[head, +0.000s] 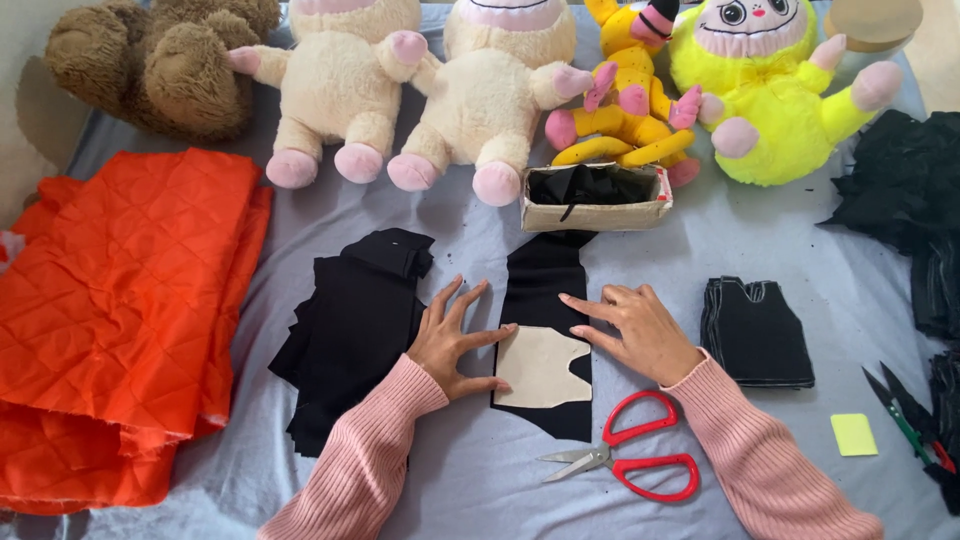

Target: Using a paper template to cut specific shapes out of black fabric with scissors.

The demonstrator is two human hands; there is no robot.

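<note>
Head view: beige pattern piece flat on black fabric strip, long axis away from body; left hand and right hand flanking it, fingers spread, pressing edges.

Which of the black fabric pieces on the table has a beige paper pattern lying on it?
The long black strip in the middle, between the left hand and the right hand, carries the beige pattern. The left pile and right stack carry none.

Single head view, worn high, tilted steeply down over table, facing far edge; close range, forearms entering from near edge, plush toys along far edge.
</note>
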